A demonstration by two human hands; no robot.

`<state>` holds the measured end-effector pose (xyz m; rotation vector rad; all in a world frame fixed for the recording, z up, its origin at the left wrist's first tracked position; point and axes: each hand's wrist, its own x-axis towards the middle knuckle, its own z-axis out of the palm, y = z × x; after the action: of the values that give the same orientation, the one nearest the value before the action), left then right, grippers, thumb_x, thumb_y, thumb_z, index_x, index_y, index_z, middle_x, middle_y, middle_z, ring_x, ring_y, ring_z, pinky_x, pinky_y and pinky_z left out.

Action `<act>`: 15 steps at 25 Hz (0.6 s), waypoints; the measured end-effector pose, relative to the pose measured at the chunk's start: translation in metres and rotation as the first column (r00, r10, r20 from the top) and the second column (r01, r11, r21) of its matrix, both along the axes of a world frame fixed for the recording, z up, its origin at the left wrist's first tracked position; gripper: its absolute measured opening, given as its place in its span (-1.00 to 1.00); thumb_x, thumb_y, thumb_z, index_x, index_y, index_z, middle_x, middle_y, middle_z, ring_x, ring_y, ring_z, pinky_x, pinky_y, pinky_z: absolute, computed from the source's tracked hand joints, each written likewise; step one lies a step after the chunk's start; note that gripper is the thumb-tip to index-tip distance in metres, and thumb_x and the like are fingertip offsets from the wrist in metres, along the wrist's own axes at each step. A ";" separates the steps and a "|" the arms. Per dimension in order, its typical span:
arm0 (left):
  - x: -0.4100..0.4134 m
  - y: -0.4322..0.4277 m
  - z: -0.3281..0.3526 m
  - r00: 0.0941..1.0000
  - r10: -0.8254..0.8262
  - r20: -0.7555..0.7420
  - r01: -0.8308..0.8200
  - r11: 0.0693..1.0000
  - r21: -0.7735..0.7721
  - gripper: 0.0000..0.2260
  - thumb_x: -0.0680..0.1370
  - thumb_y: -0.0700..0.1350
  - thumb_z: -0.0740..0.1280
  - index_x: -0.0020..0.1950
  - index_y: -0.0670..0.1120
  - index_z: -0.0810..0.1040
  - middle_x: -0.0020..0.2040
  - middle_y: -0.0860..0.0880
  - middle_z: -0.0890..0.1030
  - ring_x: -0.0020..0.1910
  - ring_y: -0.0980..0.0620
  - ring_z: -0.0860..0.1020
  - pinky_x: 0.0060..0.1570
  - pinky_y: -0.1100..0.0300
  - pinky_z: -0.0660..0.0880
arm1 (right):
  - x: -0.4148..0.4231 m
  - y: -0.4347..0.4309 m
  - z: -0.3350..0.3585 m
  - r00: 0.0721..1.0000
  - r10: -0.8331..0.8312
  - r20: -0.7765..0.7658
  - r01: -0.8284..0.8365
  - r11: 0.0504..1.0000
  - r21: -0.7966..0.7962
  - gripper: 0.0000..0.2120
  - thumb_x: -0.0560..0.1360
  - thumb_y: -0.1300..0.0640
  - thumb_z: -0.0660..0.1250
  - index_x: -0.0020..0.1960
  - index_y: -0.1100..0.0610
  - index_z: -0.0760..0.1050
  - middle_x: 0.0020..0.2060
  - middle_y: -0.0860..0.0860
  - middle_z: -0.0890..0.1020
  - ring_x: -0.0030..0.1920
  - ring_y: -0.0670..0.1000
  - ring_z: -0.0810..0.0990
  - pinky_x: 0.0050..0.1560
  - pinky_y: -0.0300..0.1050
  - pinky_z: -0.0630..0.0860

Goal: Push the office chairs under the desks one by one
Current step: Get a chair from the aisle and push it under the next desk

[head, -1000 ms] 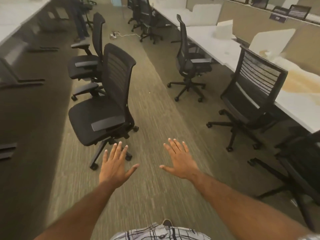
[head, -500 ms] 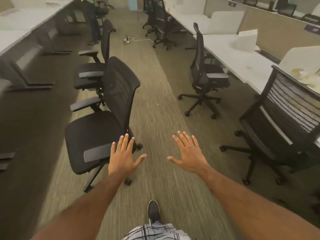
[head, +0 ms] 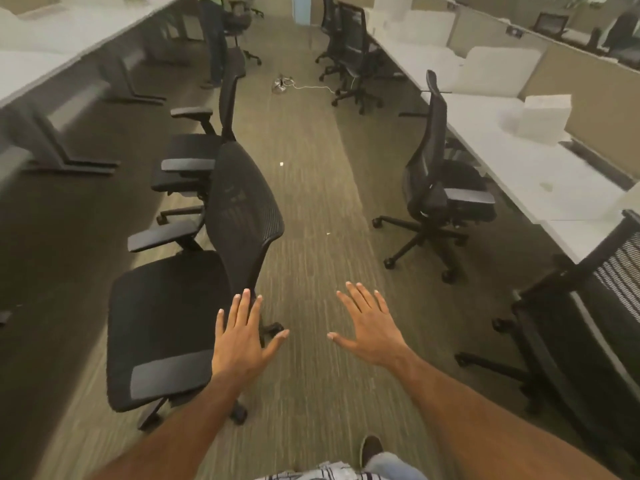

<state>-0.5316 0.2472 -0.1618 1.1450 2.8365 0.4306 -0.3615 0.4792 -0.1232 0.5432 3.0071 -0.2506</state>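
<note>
A black mesh office chair stands out in the aisle at my left, its seat facing the left desk row. My left hand hovers open over the chair's right side, fingers spread, holding nothing. My right hand is open over the bare carpet, apart from any chair. A second black chair stands just behind the first. Another chair faces the right desk row. A mesh-backed chair sits close at the right edge.
Grey desk legs line the left side. A power strip with a white cable lies on the carpet far ahead. A person stands by the far left desks. More chairs stand at the far right row.
I have walked forward along the aisle. The nearest left chair has drawn closer, and my left hand now hovers over its right side. Both hands stay open.
</note>
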 end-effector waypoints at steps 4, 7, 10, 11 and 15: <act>-0.029 0.041 0.011 0.989 0.147 0.006 -0.146 0.973 0.182 -0.15 0.55 0.51 -0.07 0.66 -0.03 0.09 0.69 -0.02 -0.04 0.65 0.05 -0.17 0.61 -0.18 -0.06 | -0.070 0.060 -0.010 0.990 0.138 -0.034 -0.139 0.990 -0.028 -0.12 0.53 -0.46 -0.01 0.66 0.01 -0.11 0.66 0.06 -0.09 0.62 0.06 -0.22 0.58 0.13 -0.28; -0.059 0.092 0.038 0.967 0.245 -0.068 -0.217 0.934 0.285 -0.21 0.58 0.47 0.00 0.65 -0.01 0.09 0.69 -0.03 0.00 0.65 0.05 -0.14 0.60 -0.15 -0.07 | -0.127 0.111 -0.007 0.964 0.263 -0.048 -0.264 0.964 -0.012 -0.16 0.57 -0.43 0.00 0.66 0.03 -0.11 0.66 0.07 -0.10 0.63 0.06 -0.22 0.58 0.14 -0.28; -0.082 0.145 0.061 0.921 0.382 -0.074 -0.335 0.876 0.346 -0.21 0.58 0.46 0.00 0.64 -0.03 0.12 0.68 -0.05 0.04 0.66 0.02 -0.09 0.60 -0.15 -0.06 | -0.179 0.164 0.005 0.924 0.377 -0.062 -0.379 0.925 -0.014 -0.18 0.59 -0.41 0.01 0.66 0.04 -0.09 0.66 0.08 -0.08 0.63 0.07 -0.21 0.59 0.15 -0.26; -0.088 0.160 0.068 0.903 0.424 -0.066 -0.372 0.851 0.371 -0.22 0.58 0.46 0.00 0.64 -0.02 0.12 0.68 -0.05 0.04 0.66 0.02 -0.08 0.60 -0.15 -0.06 | -0.196 0.179 0.011 0.909 0.410 -0.072 -0.413 0.911 -0.025 -0.18 0.59 -0.41 0.01 0.66 0.04 -0.08 0.66 0.07 -0.07 0.63 0.06 -0.20 0.59 0.16 -0.25; -0.108 0.209 0.092 0.822 0.568 -0.034 -0.501 0.750 0.432 -0.23 0.58 0.46 0.00 0.63 -0.02 0.13 0.68 -0.04 0.05 0.66 0.02 -0.07 0.58 -0.13 -0.07 | -0.263 0.225 0.035 0.811 0.577 -0.090 -0.580 0.815 -0.003 -0.20 0.59 -0.41 0.00 0.66 0.03 -0.05 0.66 0.06 -0.06 0.63 0.04 -0.19 0.59 0.14 -0.23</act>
<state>-0.6395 0.4566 -0.0702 0.3482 3.2975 1.0470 -0.6248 0.7042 -0.0881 -0.4140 3.0577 -0.2751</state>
